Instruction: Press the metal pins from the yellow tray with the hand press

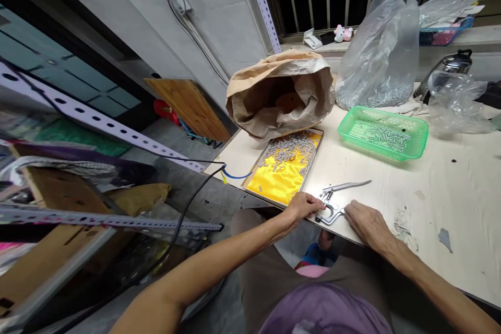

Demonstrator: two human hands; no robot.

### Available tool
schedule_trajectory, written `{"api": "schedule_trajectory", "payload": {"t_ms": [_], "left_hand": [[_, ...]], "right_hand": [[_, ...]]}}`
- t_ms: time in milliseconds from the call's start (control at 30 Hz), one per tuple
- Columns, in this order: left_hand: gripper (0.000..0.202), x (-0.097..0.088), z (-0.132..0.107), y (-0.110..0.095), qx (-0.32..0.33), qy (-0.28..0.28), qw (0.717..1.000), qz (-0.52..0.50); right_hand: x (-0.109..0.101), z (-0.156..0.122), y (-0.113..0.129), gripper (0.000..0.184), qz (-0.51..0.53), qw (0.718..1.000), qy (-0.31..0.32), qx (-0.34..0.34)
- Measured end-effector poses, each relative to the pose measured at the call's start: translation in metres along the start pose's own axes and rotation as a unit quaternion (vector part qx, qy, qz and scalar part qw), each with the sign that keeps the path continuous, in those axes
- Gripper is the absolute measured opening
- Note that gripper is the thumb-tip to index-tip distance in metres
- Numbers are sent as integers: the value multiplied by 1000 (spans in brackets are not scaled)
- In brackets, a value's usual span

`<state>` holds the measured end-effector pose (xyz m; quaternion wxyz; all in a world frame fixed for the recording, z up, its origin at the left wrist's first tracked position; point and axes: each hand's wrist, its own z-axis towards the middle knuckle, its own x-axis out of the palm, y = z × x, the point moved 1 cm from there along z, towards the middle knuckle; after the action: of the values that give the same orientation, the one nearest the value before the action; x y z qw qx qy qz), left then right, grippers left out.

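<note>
Metal hand pliers [332, 212] with a C-shaped frame lie at the table's front edge, their upper handle swung wide. The fingers of my right hand [366, 222] are closed on the end of the lower handle. My left hand [303, 205] is pinched at the head of the pliers; whatever is between its fingertips is too small to make out. Just beyond my left hand is a shallow tray [313, 159] lined with yellow cloth [276, 185], with many small metal pins [291, 147] heaped at its far end.
An open brown paper sack [279, 96] lies behind the tray. A green plastic basket [391, 154] holds more metal pieces. Behind it stands a clear plastic bag [378, 57] of metal parts, beside a metal kettle [450, 65]. A black cable [188, 206] hangs at the left.
</note>
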<state>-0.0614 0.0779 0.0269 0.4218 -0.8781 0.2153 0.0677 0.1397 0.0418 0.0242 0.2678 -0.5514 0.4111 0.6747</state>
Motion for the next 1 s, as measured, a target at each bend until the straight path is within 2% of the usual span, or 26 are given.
{"api": "schedule_trajectory", "payload": {"t_ms": [200,433,567,700,733,800,867,933,1000], "left_hand": [[9,4,0,-1,-49,2,999,14],[9,5,-4,-7,-54,9,994,100],[17,6,-7,-9,-83,33,985,147],[17,6,-8,-7,-101,37,985,131],[16,6,-8,-5,-100,37,986,125],[16,5,-6,-2,-96,39,988,115],[18,5,-4,2,-96,41,988,111],[19,4,-2,4,-95,41,989,107],[19,4,-2,5,-95,39,989,106]], "right_hand": [[2,-2,1,22,-6,1000,-15,3],[0,-3,3,25,-13,1000,1,15],[-1,-4,5,21,-19,1000,19,13],[-3,0,-4,14,-19,1000,11,5],[-3,2,-8,24,-26,1000,0,7],[-2,7,-19,57,-44,999,-15,11],[1,13,-29,82,-57,998,-8,5],[3,18,-36,91,-56,998,11,-10],[2,21,-39,92,-50,998,23,-20]]}}
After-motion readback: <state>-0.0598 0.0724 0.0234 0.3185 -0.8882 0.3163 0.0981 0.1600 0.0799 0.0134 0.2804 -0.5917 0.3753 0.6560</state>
